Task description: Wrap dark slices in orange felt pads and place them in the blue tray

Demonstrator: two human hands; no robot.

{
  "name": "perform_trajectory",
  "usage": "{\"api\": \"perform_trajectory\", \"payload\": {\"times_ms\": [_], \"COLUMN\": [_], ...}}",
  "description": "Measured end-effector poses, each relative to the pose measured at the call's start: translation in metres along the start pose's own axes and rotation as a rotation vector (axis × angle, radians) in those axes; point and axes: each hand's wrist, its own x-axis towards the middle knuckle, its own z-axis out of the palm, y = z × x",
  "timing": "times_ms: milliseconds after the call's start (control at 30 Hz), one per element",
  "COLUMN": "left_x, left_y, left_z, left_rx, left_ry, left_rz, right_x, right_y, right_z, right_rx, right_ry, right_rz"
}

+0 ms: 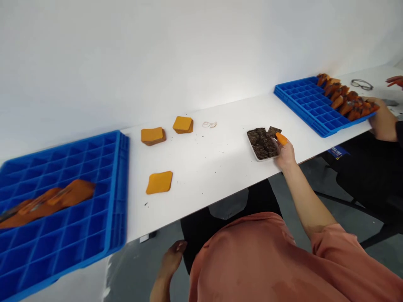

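My right hand [286, 154] is at the right side of a small white tray [260, 160] packed with stacks of thin dark brown squares [262, 144]. An orange finger cover is on one fingertip, and the fingers pinch one dark square [274, 131] tilted at the tray's back right corner. Below the table's front edge, beside my lap, hangs my left hand [173, 255]. Its fingers are loosely curled together, with nothing seen in them. Nearest to it on the table is a yellow-orange square pad [159, 183].
Two stacks of yellow-orange pads [153, 136] [183, 124] lie farther back, near thin rubber bands [209, 124]. A blue compartment tray [118, 188] with orange-brown pieces stands left. Another blue tray [302, 102] stands right, beside a co-worker's hand [379, 119] and eyeglasses [362, 84].
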Motion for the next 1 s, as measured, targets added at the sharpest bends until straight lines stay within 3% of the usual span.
{"api": "perform_trajectory", "payload": {"times_ms": [67,100,133,167,200,267,367,433,533,600,733,833,933,1000], "left_x": [-0.015,-0.023,-0.029,-0.033,-0.033,-0.019,0.029,0.067,0.108,0.121,0.125,0.124,0.124,0.125], "left_y": [0.028,0.046,0.065,0.083,0.099,0.121,0.129,0.122,0.111,0.107,0.105,0.106,0.111,0.120], "left_z": [-0.024,-0.039,-0.056,-0.074,-0.091,-0.122,-0.150,-0.160,-0.168,-0.173,-0.185,-0.189,-0.189,-0.189], "left_rx": [-0.101,-0.204,-0.302,-0.362,-0.375,-0.311,-0.023,0.183,0.327,0.344,0.291,0.253,0.291,0.327], "left_ry": [-0.228,-0.362,-0.429,-0.419,-0.335,-0.037,0.353,0.439,0.308,0.249,0.187,0.167,0.195,0.278], "left_rz": [-0.066,-0.025,0.036,0.105,0.175,0.270,0.286,0.288,0.283,0.258,0.228,0.251,0.273,0.272], "right_x": [-0.002,-0.003,-0.004,-0.006,-0.009,-0.014,-0.023,-0.028,-0.037,-0.042,-0.039,-0.025,-0.014,-0.012], "right_y": [0.003,0.005,0.008,0.012,0.015,0.023,0.036,0.044,0.056,0.062,0.062,0.049,0.028,0.012], "right_z": [0.007,0.011,0.017,0.024,0.031,0.048,0.075,0.092,0.116,0.128,0.138,0.139,0.147,0.156], "right_rx": [0.010,0.012,0.013,0.013,0.011,0.010,-0.001,-0.031,-0.074,-0.090,-0.157,-0.199,-0.233,-0.273], "right_ry": [-0.005,-0.010,-0.019,-0.033,-0.049,-0.083,-0.138,-0.182,-0.245,-0.276,-0.279,-0.245,-0.306,-0.394], "right_rz": [0.010,0.018,0.028,0.040,0.051,0.061,0.059,0.039,0.010,0.025,0.056,-0.009,-0.131,-0.205]}}
